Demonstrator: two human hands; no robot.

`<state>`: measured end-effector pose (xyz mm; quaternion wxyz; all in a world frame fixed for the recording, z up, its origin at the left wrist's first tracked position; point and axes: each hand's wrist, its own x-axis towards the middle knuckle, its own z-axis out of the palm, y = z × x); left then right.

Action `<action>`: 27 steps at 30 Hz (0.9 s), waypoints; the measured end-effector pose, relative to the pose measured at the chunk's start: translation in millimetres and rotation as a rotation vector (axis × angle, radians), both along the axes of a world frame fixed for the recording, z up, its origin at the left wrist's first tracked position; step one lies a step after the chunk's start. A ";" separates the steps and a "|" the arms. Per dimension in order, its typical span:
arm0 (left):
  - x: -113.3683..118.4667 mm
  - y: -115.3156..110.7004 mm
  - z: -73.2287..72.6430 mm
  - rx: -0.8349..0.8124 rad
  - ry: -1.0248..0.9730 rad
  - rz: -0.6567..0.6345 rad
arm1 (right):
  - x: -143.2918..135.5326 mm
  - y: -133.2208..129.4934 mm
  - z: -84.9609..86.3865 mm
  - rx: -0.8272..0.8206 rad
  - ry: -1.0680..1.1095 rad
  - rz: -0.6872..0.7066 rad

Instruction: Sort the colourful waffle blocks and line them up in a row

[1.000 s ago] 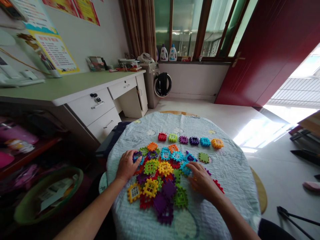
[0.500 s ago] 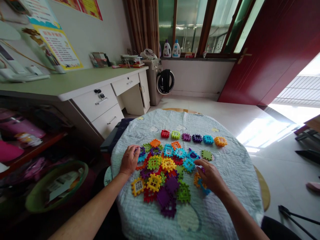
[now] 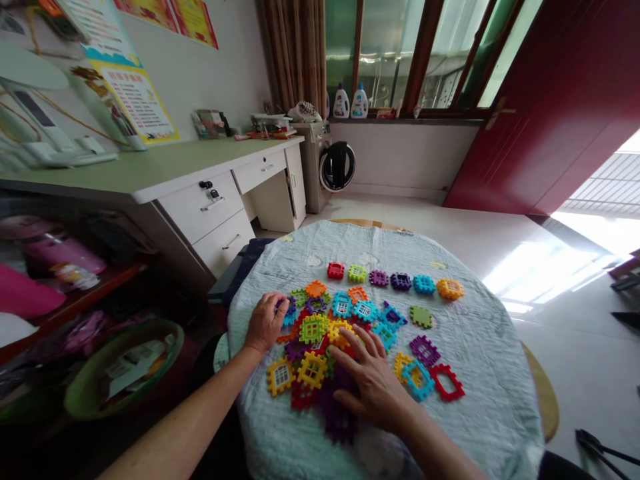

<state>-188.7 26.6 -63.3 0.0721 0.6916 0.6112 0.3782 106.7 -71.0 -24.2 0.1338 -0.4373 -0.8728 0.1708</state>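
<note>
A heap of colourful plastic interlocking building pieces with notched edges lies before me. At its left edge my left hand (image 3: 267,323) is closed, fingers curled on a dark blue building piece (image 3: 290,307) that they partly hide. Spread over the heap's right side is my right hand (image 3: 369,381), open, its fingertips by a yellow piece (image 3: 339,331) and its palm over purple pieces (image 3: 334,408). Beyond the right hand lie a light blue piece (image 3: 426,389), a purple piece (image 3: 425,350) and a red frame piece (image 3: 461,393). A lime green piece (image 3: 314,329) tops the heap.
A row of small stacks runs behind the heap, from a red stack (image 3: 335,270) to an orange one (image 3: 450,289). One green piece (image 3: 421,317) lies alone. A pale cloth (image 3: 480,347) covers the round table. A desk (image 3: 175,170) stands at left, a basket (image 3: 173,330) below.
My right hand has moved left from the table's right side onto the heap and opened. A purple piece and a red frame now show at right. My left hand stays put; the view shifted slightly.
</note>
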 end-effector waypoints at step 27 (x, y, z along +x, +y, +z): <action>-3.1 3.1 -5.7 -0.005 0.049 0.002 | 33.8 18.4 -10.2 0.301 0.337 -0.267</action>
